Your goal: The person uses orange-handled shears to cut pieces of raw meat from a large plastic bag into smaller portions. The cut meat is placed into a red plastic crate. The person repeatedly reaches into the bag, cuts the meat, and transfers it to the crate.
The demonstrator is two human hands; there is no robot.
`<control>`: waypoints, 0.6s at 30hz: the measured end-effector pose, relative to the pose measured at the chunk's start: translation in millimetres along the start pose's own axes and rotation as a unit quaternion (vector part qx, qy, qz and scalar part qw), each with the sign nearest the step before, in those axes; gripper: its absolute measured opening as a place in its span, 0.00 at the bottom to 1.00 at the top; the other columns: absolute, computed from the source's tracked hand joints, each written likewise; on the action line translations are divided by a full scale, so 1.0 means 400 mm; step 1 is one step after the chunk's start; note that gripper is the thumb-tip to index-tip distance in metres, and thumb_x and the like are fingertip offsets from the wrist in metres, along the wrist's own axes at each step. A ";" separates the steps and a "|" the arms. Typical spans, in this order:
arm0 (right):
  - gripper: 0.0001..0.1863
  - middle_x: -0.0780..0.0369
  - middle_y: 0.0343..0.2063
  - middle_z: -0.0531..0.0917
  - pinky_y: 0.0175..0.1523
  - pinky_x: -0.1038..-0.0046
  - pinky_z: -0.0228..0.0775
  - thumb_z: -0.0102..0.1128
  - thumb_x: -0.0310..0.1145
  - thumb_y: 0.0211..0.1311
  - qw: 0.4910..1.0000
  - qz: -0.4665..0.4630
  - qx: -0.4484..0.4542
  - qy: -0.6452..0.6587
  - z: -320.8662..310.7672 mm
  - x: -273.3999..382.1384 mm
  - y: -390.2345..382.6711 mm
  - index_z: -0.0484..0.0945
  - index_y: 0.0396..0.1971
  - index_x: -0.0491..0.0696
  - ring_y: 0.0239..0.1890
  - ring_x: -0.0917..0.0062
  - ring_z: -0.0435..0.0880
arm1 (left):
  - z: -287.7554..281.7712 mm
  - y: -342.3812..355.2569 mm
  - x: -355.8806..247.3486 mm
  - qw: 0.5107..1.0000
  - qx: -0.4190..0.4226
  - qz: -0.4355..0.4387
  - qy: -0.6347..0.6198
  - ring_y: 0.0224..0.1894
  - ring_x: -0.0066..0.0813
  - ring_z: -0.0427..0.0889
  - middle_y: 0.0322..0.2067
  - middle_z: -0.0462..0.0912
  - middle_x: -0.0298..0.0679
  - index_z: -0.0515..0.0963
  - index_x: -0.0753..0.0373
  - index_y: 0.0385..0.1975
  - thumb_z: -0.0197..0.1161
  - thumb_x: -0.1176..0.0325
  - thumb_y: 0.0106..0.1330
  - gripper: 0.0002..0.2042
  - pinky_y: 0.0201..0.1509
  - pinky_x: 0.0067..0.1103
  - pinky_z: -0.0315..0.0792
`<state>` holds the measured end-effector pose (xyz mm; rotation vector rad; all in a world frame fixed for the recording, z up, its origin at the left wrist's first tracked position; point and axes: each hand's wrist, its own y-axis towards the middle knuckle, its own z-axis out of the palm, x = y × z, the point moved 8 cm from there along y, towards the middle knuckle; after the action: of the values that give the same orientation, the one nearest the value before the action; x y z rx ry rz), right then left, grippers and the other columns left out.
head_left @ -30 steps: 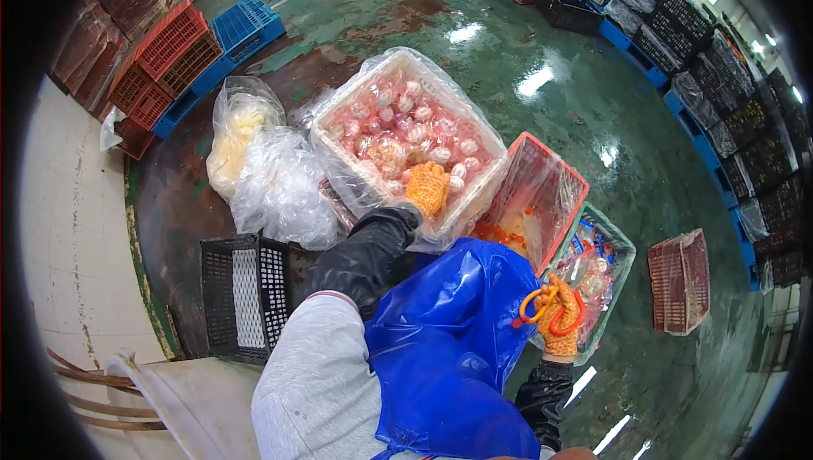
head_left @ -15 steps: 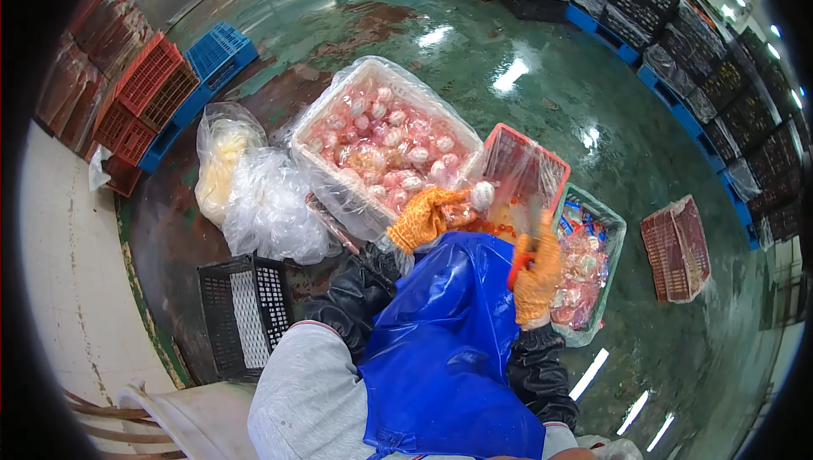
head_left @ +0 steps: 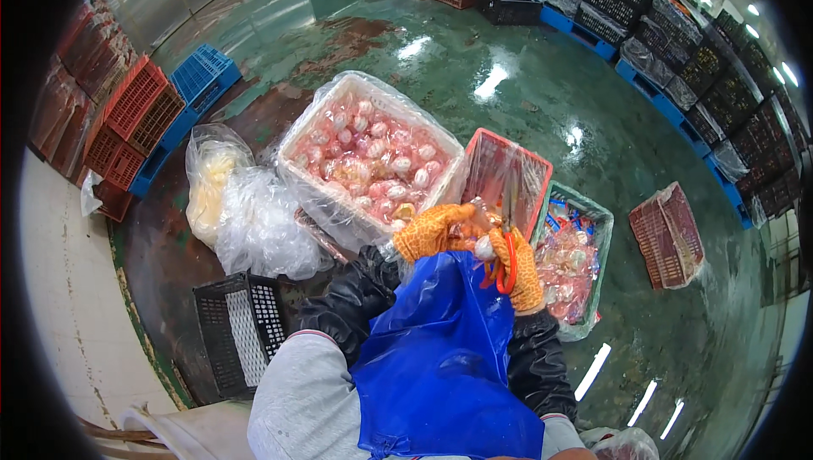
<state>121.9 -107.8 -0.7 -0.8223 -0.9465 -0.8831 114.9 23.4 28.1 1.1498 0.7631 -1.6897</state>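
My left hand (head_left: 432,233), in an orange patterned glove, is closed on a clear plastic packet (head_left: 481,211). A whitish round piece (head_left: 484,248) shows at the packet's lower end, between my hands. My right hand (head_left: 522,272), gloved alike, grips scissors (head_left: 506,278) by their red handles, the blades pointing up and away from me. The right fingers are close to the round piece; whether they touch it I cannot tell. Left of the hands, a plastic-lined white crate (head_left: 292,174) holds many whitish balls in pink-tinted clear wrapping (head_left: 373,151).
A red crate (head_left: 549,174) with plastic lining stands beyond my hands. Right of it is a green crate (head_left: 606,235) of colourful packets. Plastic bags (head_left: 262,218) and a black crate (head_left: 269,307) lie left. An overturned dark-red crate (head_left: 666,235) sits far right. Stacked crates line the walls.
My right hand has moved left with the scissors, close to my left hand. The round piece now hangs lower, between both hands. The whole view has shifted slightly.
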 end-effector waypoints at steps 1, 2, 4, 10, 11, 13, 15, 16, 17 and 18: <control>0.14 0.65 0.20 0.74 0.14 0.81 0.61 0.57 0.34 0.57 0.999 -0.002 -0.011 0.039 -0.012 -0.013 -0.002 0.70 0.42 0.50 0.12 0.82 0.70 | 0.014 -0.006 0.031 0.960 -0.048 -0.064 -0.269 0.39 0.34 0.77 0.38 0.77 0.42 0.72 0.60 0.43 0.54 0.57 0.61 0.16 0.43 0.26 0.74; 0.13 0.63 0.22 0.76 0.14 0.79 0.63 0.55 0.33 0.58 0.978 0.011 -0.058 0.199 -0.055 -0.056 0.015 0.70 0.43 0.49 0.13 0.79 0.72 | -0.016 0.004 0.114 0.916 -0.086 -0.101 -0.379 0.39 0.32 0.76 0.39 0.76 0.42 0.71 0.61 0.42 0.52 0.54 0.62 0.17 0.41 0.25 0.74; 0.14 0.63 0.25 0.76 0.17 0.79 0.65 0.54 0.32 0.58 0.987 -0.057 -0.068 0.131 -0.042 -0.025 0.010 0.70 0.44 0.48 0.17 0.79 0.74 | -0.017 0.006 0.146 0.963 -0.120 -0.066 -0.231 0.39 0.29 0.76 0.38 0.75 0.41 0.69 0.61 0.43 0.50 0.53 0.63 0.18 0.41 0.24 0.74; 0.15 0.67 0.35 0.74 0.33 0.85 0.67 0.50 0.30 0.61 0.987 -0.087 -0.126 0.044 -0.045 -0.056 0.001 0.68 0.48 0.46 0.31 0.86 0.73 | 0.044 0.003 0.121 0.975 -0.201 -0.048 0.077 0.12 0.15 0.64 0.16 0.69 0.29 0.70 0.58 0.32 0.52 0.52 0.63 0.15 0.13 0.13 0.56; 0.15 0.67 0.35 0.74 0.34 0.86 0.66 0.50 0.30 0.62 0.987 -0.067 -0.124 0.082 -0.025 -0.043 -0.007 0.68 0.49 0.46 0.32 0.86 0.72 | 0.044 0.007 0.123 0.977 -0.193 -0.054 0.075 0.11 0.15 0.63 0.15 0.68 0.28 0.71 0.58 0.30 0.53 0.52 0.63 0.14 0.12 0.14 0.55; 0.15 0.66 0.35 0.74 0.34 0.86 0.67 0.50 0.30 0.62 0.988 -0.082 -0.125 0.050 -0.029 -0.042 -0.015 0.68 0.48 0.46 0.33 0.86 0.73 | 0.060 0.006 0.117 0.979 -0.189 -0.061 0.044 0.10 0.15 0.62 0.13 0.67 0.27 0.71 0.57 0.26 0.53 0.52 0.62 0.14 0.11 0.14 0.54; 0.15 0.66 0.35 0.74 0.34 0.85 0.67 0.49 0.28 0.62 0.989 -0.087 -0.108 0.041 -0.033 -0.046 -0.019 0.68 0.48 0.46 0.33 0.84 0.73 | 0.080 0.005 0.103 0.979 -0.198 -0.052 -0.011 0.09 0.15 0.61 0.12 0.66 0.26 0.71 0.57 0.24 0.53 0.51 0.62 0.15 0.10 0.13 0.52; 0.15 0.65 0.35 0.74 0.34 0.85 0.68 0.50 0.28 0.61 0.987 -0.106 -0.114 0.037 -0.029 -0.040 -0.020 0.67 0.49 0.46 0.32 0.84 0.73 | 0.069 0.010 0.121 0.980 -0.191 -0.041 0.024 0.08 0.15 0.61 0.12 0.67 0.27 0.71 0.56 0.25 0.53 0.51 0.62 0.15 0.09 0.13 0.52; 0.15 0.65 0.35 0.74 0.33 0.84 0.68 0.50 0.28 0.61 0.984 -0.125 -0.120 0.034 -0.024 -0.030 -0.022 0.67 0.49 0.46 0.32 0.84 0.73 | 0.060 0.015 0.147 0.981 -0.190 -0.049 0.017 0.08 0.15 0.61 0.12 0.67 0.28 0.71 0.56 0.26 0.52 0.50 0.62 0.15 0.09 0.13 0.52; 0.16 0.65 0.35 0.74 0.33 0.84 0.68 0.50 0.27 0.61 0.985 -0.126 -0.119 0.016 -0.017 -0.019 -0.020 0.66 0.49 0.46 0.32 0.84 0.74 | 0.056 0.021 0.153 0.980 -0.189 -0.054 0.010 0.08 0.16 0.61 0.12 0.67 0.28 0.71 0.56 0.26 0.51 0.49 0.62 0.16 0.09 0.13 0.52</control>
<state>114.8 -115.0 -8.5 -0.9003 -0.9418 -1.2440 106.3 -20.0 -20.5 0.8727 1.1223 -1.5357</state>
